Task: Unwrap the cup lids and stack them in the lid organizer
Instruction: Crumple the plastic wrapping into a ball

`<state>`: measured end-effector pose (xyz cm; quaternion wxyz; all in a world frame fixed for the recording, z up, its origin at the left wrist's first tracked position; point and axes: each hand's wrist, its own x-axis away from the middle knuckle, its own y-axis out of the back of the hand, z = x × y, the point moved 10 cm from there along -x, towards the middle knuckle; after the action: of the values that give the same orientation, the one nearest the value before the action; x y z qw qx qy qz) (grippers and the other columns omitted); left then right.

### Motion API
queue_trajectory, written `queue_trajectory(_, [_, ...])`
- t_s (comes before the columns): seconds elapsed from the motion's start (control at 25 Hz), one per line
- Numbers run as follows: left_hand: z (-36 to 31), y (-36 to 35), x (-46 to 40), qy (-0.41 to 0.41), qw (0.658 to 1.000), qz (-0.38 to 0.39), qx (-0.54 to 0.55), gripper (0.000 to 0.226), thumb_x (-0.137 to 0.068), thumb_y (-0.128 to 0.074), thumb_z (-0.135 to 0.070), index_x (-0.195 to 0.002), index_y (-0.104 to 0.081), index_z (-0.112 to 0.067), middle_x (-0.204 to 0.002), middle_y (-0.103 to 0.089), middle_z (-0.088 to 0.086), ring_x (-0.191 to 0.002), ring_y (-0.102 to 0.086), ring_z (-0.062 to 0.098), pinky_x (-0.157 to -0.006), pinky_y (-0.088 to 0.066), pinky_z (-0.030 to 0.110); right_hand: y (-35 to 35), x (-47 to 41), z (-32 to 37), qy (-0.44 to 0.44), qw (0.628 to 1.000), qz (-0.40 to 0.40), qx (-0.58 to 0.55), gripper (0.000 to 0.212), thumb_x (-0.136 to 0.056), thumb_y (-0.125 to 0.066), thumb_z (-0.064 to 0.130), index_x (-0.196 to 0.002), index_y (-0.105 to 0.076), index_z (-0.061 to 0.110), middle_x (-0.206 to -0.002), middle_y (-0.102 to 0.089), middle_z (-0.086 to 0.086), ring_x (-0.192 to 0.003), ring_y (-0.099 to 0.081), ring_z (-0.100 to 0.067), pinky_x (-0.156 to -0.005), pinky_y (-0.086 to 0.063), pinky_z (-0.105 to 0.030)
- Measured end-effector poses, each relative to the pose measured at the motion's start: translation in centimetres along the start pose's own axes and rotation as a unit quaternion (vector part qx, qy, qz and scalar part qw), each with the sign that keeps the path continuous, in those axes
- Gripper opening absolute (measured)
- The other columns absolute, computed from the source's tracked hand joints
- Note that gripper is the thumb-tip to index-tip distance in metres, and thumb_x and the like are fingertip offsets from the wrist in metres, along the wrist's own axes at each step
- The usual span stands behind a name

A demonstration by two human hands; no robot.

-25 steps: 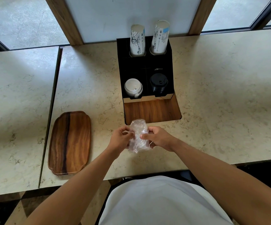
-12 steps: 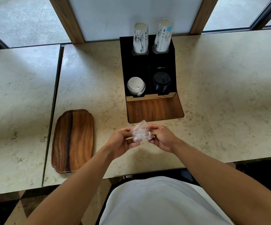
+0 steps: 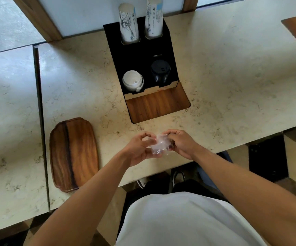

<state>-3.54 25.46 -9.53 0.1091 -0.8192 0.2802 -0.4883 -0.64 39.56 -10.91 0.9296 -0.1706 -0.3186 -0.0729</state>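
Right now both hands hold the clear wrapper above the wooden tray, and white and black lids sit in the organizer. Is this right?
One detail is wrong. In the head view the left hand and right hand hold the clear wrapper above the bare counter, right of the wooden tray. The white lids and black lids do sit in the organizer.

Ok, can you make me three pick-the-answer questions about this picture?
1. Where is the tray?
A. left of the hands
B. inside the organizer
C. behind the cups

2. How many cup stacks stand in the organizer?
A. one
B. two
C. four

3. What do the hands hold?
A. a cup
B. a black lid
C. a clear wrapper

Answers: 1 A, it lies left of the left hand. 2 B, two cup stacks stand at the back. 3 C, both the left and the right hand pinch the crumpled wrapper.
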Motion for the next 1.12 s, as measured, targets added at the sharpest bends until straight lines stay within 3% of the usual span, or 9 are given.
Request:
queue_trajectory(0.12, [-0.5,-0.6,-0.2,-0.056,0.995,-0.057,-0.058,0.042,-0.084,-0.073,0.01,-0.12,-0.057,-0.003,-0.123,-0.061,0.03,-0.09,-0.074,0.045,-0.066,-0.064,0.046,1.2,1.2,-1.2,-0.038,0.998,-0.001,-0.047,0.037,-0.091,-0.06,0.038,-0.117,-0.074,0.016,-0.112,-0.072,-0.018,-0.089,-0.073,-0.029,-0.069,-0.059,-0.037])
queue_trajectory(0.24, [-0.9,-2.0,-0.1,-0.122,0.974,-0.114,-0.156,0.059,-0.078,-0.082,0.007,-0.127,-0.057,-0.015,-0.118,-0.066,0.019,-0.092,-0.075,0.034,-0.063,-0.063,0.038,2.1,2.4,-2.2,-0.057,0.998,0.028,0.017,0.062,-0.081,-0.073,0.063,-0.124,-0.066,0.018,-0.112,-0.074,-0.019,-0.091,-0.074,-0.031,-0.073,-0.06,-0.036])
queue_trajectory(0.36, [-0.6,-4.2,-0.6,-0.161,0.951,-0.131,-0.231,0.049,-0.075,-0.087,0.0,-0.117,-0.064,-0.012,-0.109,-0.071,0.008,-0.086,-0.075,0.02,-0.063,-0.062,0.032,4.5,3.8,-2.7,-0.031,0.999,0.002,0.034,0.063,-0.077,-0.083,0.046,-0.125,-0.063,0.012,-0.111,-0.073,-0.018,-0.086,-0.073,-0.024,-0.076,-0.058,-0.035])
queue_trajectory(0.48, [2.3,-7.6,-1.3,-0.12,0.967,-0.103,-0.198,0.028,-0.08,-0.083,-0.003,-0.105,-0.071,-0.002,-0.102,-0.076,0.016,-0.087,-0.077,0.03,-0.066,-0.063,0.036,8.9,6.6,-3.3,0.012,0.999,-0.046,0.003,0.045,-0.078,-0.08,0.027,-0.119,-0.069,0.012,-0.107,-0.075,-0.013,-0.086,-0.074,-0.021,-0.078,-0.057,-0.032])
queue_trajectory(0.64, [7.0,-13.1,-2.0,-0.036,0.981,-0.058,-0.182,0.026,-0.087,-0.076,-0.004,-0.111,-0.07,0.006,-0.108,-0.075,0.019,-0.097,-0.076,0.034,-0.076,-0.064,0.04,15.1,11.4,-6.0,0.035,0.995,-0.089,-0.031,0.022,-0.081,-0.081,0.024,-0.102,-0.079,0.018,-0.099,-0.078,-0.011,-0.084,-0.075,-0.023,-0.072,-0.058,-0.032])
queue_trajectory(0.88, [14.3,-23.3,-4.6,0.022,0.96,-0.011,-0.28,0.018,-0.089,-0.073,0.001,-0.106,-0.069,-0.003,-0.096,-0.079,0.014,-0.091,-0.077,0.031,-0.067,-0.062,0.031,25.5,19.0,-12.8,0.002,0.978,-0.194,-0.076,0.024,-0.09,-0.074,0.021,-0.113,-0.072,0.012,-0.101,-0.078,-0.011,-0.091,-0.077,-0.027,-0.074,-0.059,-0.036])
queue_trajectory(1.12, [19.0,-28.7,-12.7,0.015,0.907,-0.043,-0.418,0.019,-0.086,-0.077,0.0,-0.099,-0.069,-0.011,-0.092,-0.071,0.004,-0.068,-0.074,0.005,-0.052,-0.056,0.018,32.5,22.5,-18.3,-0.029,0.933,-0.297,-0.199,0.023,-0.098,-0.066,0.018,-0.119,-0.065,0.009,-0.104,-0.077,-0.015,-0.088,-0.077,-0.025,-0.067,-0.059,-0.028])
